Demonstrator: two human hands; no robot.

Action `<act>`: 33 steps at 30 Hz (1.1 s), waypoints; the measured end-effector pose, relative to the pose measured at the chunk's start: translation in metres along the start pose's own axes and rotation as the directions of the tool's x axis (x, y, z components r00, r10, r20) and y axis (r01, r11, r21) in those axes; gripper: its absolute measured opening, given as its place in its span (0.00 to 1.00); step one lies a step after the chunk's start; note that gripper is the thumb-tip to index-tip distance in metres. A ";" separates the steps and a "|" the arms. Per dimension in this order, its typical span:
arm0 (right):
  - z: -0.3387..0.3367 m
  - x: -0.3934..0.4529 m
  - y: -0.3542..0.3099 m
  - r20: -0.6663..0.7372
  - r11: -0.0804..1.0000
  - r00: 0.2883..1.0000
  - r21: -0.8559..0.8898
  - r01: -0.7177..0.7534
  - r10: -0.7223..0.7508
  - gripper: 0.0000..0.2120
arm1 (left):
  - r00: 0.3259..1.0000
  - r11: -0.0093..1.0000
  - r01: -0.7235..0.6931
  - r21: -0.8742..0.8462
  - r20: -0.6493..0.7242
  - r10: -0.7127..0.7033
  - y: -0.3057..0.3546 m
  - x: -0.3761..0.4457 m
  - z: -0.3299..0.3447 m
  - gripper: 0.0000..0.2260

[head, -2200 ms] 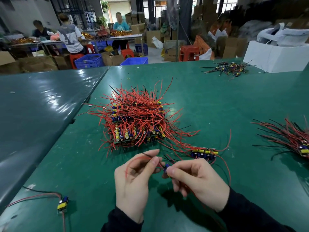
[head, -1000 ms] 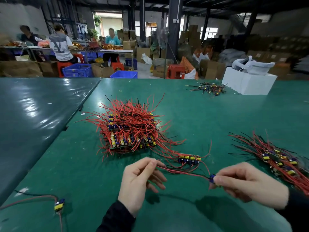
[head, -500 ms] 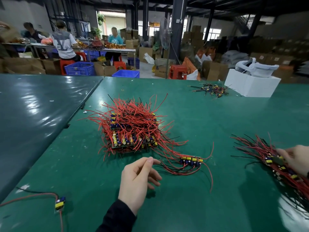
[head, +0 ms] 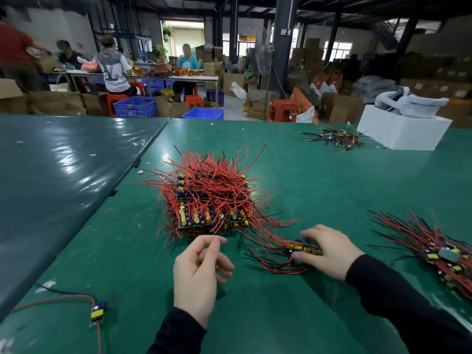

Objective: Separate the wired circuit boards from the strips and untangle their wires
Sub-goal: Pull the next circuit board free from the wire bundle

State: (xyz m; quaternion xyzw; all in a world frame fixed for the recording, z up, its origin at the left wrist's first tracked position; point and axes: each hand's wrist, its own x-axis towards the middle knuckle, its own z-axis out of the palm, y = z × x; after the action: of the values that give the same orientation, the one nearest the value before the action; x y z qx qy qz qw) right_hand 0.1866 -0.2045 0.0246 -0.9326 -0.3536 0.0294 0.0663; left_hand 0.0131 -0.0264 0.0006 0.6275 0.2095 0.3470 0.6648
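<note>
A big stack of circuit-board strips [head: 209, 200] bristling with red and black wires sits mid-table. Just right of its front lies a short strip of boards [head: 297, 247] with yellow parts and looping red wires. My right hand [head: 329, 251] is over that strip, its thumb and fingers curled round the strip's right end. My left hand [head: 200, 272] hovers in front of the stack with loosely curled fingers and holds nothing. A pile of separated wired boards [head: 439, 251] lies at the right edge.
One loose wired board [head: 98, 311] lies near the front left. A small heap of wired boards [head: 334, 137] and a white box [head: 398, 130] with a white headset sit at the back right. A second, darker table [head: 63, 169] adjoins on the left. People work in the background.
My right hand carried a separated board to the right-hand pile, left it there, then came back to the short strip. My left hand let go of the wires and stayed in front of the stack.
</note>
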 end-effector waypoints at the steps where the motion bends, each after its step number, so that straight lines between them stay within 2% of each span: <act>1: 0.008 0.004 -0.002 -0.007 1.000 1.000 0.026 -0.013 0.013 0.21 | 1.000 1.000 0.005 -0.002 -0.025 -0.005 0.000 0.002 -0.001 0.10; 3: 0.020 0.007 -0.004 -0.104 0.992 0.994 0.125 0.029 -0.016 0.16 | 0.998 1.000 0.014 0.004 -0.068 -0.014 -0.002 0.005 -0.001 0.09; 5: 0.028 0.005 -0.004 -0.219 0.960 0.974 0.253 0.123 -0.067 0.14 | 0.996 0.999 0.019 0.033 -0.085 -0.017 -0.005 0.007 -0.001 0.09; 7: 0.027 -0.001 -0.008 -0.260 0.860 0.961 0.466 0.208 -0.092 0.15 | 0.996 0.998 0.045 0.049 -0.076 -0.041 -0.009 0.010 0.000 0.09; 10: 0.022 -0.013 -0.019 -0.114 0.525 0.975 0.828 0.199 -0.190 0.13 | 0.986 0.986 0.165 -0.027 0.032 -0.165 -0.013 0.013 0.002 0.06; 11: 0.022 -0.016 -0.021 -0.067 0.460 0.966 0.870 0.179 -0.250 0.12 | 0.967 0.965 0.244 -0.098 0.097 -0.235 -0.013 0.013 0.004 0.06; 13: 0.025 -0.023 -0.027 -0.018 0.422 0.932 0.889 0.181 -0.361 0.12 | 0.895 0.870 0.427 -0.246 0.255 -0.367 -0.011 0.013 0.006 0.06; 15: 0.029 -0.027 -0.033 -0.007 0.399 0.914 0.898 0.184 -0.406 0.11 | 0.808 0.782 0.554 -0.287 0.411 -0.422 -0.007 0.012 0.005 0.11; 17: 0.031 -0.030 -0.039 -0.024 0.407 0.912 0.890 0.206 -0.409 0.12 | 0.751 0.734 0.621 -0.276 0.476 -0.458 -0.004 0.011 0.003 0.15; 23: 0.033 -0.030 -0.042 -0.114 0.478 0.931 0.832 0.280 -0.348 0.08 | 0.785 0.768 0.592 -0.245 0.393 -0.479 -0.004 0.011 0.003 0.18; 26: 0.033 -0.031 -0.042 -0.141 0.489 0.928 0.817 0.306 -0.346 0.07 | 0.814 0.811 0.546 -0.209 0.360 -0.455 -0.007 0.008 0.004 0.12; 28: 0.033 -0.031 -0.042 -0.150 0.488 0.936 0.821 0.298 -0.319 0.09 | 0.803 0.822 0.537 -0.191 0.413 -0.429 -0.005 0.008 0.003 0.08; 31: 0.031 -0.030 -0.039 -0.183 0.508 0.939 0.802 0.313 -0.290 0.08 | 0.755 0.837 0.531 -0.131 0.521 -0.397 -0.003 0.008 -0.001 0.16; 33: 0.030 -0.030 -0.039 -0.196 0.532 0.936 0.780 0.329 -0.291 0.06 | 0.774 0.884 0.457 -0.102 0.535 -0.339 -0.003 0.008 -0.002 0.15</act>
State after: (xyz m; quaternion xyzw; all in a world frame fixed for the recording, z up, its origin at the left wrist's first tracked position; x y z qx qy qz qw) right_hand 0.1358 -0.1925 0.0005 -0.7241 -0.4600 0.1536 0.4903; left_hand 0.0180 -0.0195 -0.0016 0.5568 0.1169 0.0435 0.8212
